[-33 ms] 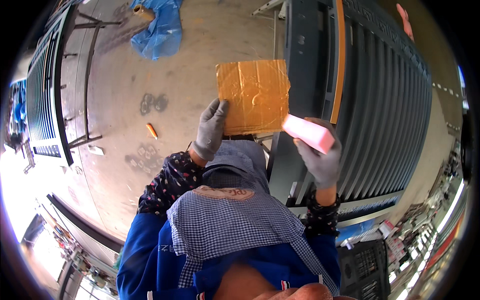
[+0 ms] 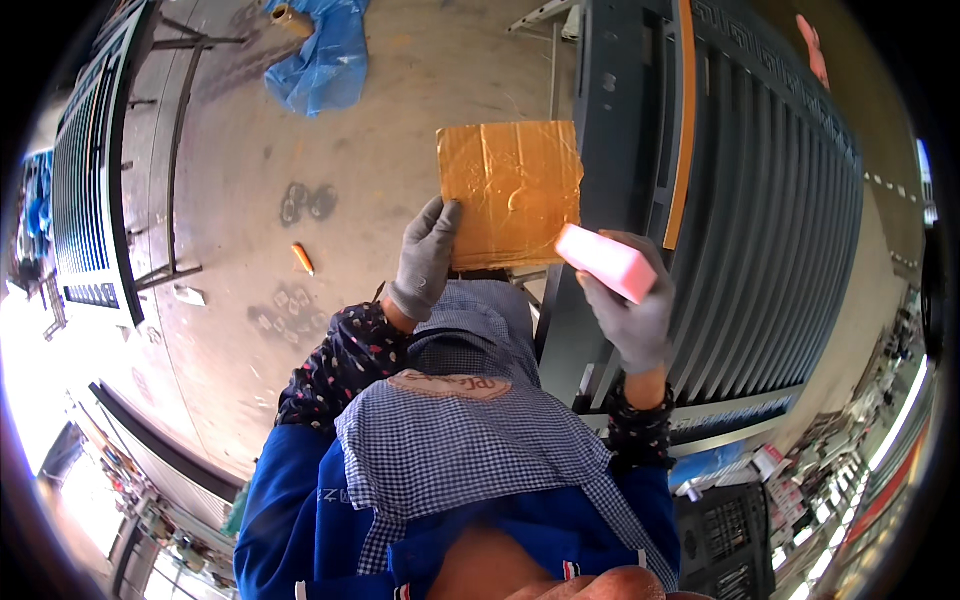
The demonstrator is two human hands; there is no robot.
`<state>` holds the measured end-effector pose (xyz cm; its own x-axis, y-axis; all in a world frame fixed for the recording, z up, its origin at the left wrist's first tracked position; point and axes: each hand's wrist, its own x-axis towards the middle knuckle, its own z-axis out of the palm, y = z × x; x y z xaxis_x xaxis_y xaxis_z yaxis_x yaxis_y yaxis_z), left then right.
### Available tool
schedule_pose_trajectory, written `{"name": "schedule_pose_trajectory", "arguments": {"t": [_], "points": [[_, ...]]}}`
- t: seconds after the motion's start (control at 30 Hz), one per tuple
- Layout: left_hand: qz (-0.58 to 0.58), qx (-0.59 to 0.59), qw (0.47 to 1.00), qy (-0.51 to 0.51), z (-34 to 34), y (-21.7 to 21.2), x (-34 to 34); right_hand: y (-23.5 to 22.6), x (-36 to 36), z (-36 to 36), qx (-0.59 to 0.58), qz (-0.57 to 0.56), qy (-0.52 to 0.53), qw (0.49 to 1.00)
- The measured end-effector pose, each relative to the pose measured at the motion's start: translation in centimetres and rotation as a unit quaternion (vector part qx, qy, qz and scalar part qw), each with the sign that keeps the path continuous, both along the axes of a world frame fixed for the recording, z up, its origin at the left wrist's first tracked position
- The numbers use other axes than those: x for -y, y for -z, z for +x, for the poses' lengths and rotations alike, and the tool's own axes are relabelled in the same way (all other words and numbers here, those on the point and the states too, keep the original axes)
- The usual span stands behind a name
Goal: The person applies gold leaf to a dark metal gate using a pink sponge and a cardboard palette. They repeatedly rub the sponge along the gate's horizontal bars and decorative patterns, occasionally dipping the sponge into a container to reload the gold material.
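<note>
A square piece of brown cardboard (image 2: 510, 190) is held up in front of me, with glossy, wet-looking patches on its face. Gripping its lower left edge is my gloved left hand (image 2: 425, 255), thumb on the near side. My right hand (image 2: 640, 315), also in a grey glove, is closed around a pink sponge block (image 2: 608, 262). The block's left end is at the lower right corner of the cardboard; whether they touch, I cannot tell. Some right-hand fingers are hidden behind the block.
Close on my right lies a large dark grey slatted metal panel (image 2: 760, 230) with an orange strip (image 2: 683, 130) along it. Another slatted panel (image 2: 92, 170) stands at the left on a stand. An orange cutter-like tool (image 2: 303, 260) and blue plastic sheeting (image 2: 325, 65) lie on the floor.
My right hand has shifted slightly left with the pink sponge block, bringing its end over the cardboard's lower right corner. The left hand keeps its hold on the cardboard.
</note>
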<state>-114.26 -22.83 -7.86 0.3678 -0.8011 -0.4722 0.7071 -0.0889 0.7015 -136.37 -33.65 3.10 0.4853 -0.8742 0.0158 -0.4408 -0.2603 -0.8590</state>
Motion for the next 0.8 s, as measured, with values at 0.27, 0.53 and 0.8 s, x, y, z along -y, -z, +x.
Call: {"name": "schedule_pose_trajectory", "arguments": {"t": [0.27, 0.53, 0.8], "points": [[0.011, 0.064, 0.998, -0.024, -0.8, 0.8, -2.4, 1.4, 0.3, 6.2, -0.060, -0.161, -0.072, 0.982], [-0.005, 0.067, 0.996, -0.057, 0.1, 0.5, -3.3, 0.8, -1.3, 7.1, -0.126, -0.178, -0.157, 0.963], [-0.016, 0.035, 0.997, -0.060, 0.8, 1.0, -3.5, 1.4, -1.8, 7.8, -0.094, -0.202, -0.165, 0.961]]}}
